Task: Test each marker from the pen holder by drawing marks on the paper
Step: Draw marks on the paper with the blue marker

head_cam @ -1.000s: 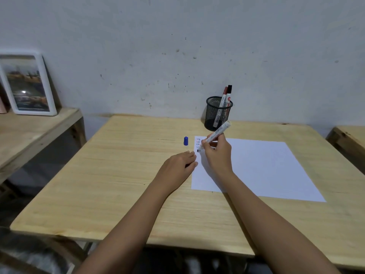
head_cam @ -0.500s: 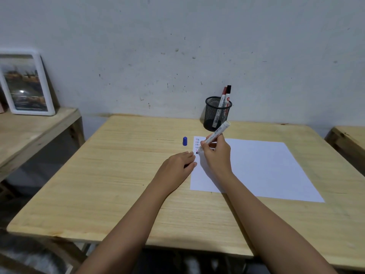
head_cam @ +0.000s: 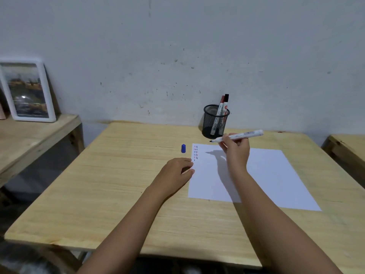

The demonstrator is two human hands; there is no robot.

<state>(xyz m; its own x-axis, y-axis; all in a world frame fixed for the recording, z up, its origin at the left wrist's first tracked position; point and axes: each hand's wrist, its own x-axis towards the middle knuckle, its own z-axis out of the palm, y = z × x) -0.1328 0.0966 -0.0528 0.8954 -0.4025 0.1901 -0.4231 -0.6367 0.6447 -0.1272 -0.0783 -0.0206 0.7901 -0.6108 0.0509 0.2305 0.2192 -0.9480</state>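
A white sheet of paper (head_cam: 262, 175) lies on the wooden table (head_cam: 118, 184), with short red, blue and black marks (head_cam: 195, 153) in its far left corner. My right hand (head_cam: 236, 150) grips an uncapped white marker (head_cam: 240, 136), held nearly level above the paper with its tip pointing left. My left hand (head_cam: 177, 173) rests on the table with loosely curled fingers touching the paper's left edge. A blue cap (head_cam: 183, 148) stands upright left of the paper. The black mesh pen holder (head_cam: 215, 121) at the back holds a red-capped and a black-capped marker (head_cam: 223, 107).
A white-framed picture (head_cam: 27, 91) leans against the wall on a lower wooden bench (head_cam: 35, 139) at the left. Another wooden surface (head_cam: 347, 147) juts in at the right. The wall rises just behind the holder.
My right hand has lifted the marker off the paper and swung it from a steep writing angle to nearly level, moving right. My left hand has stayed in place.
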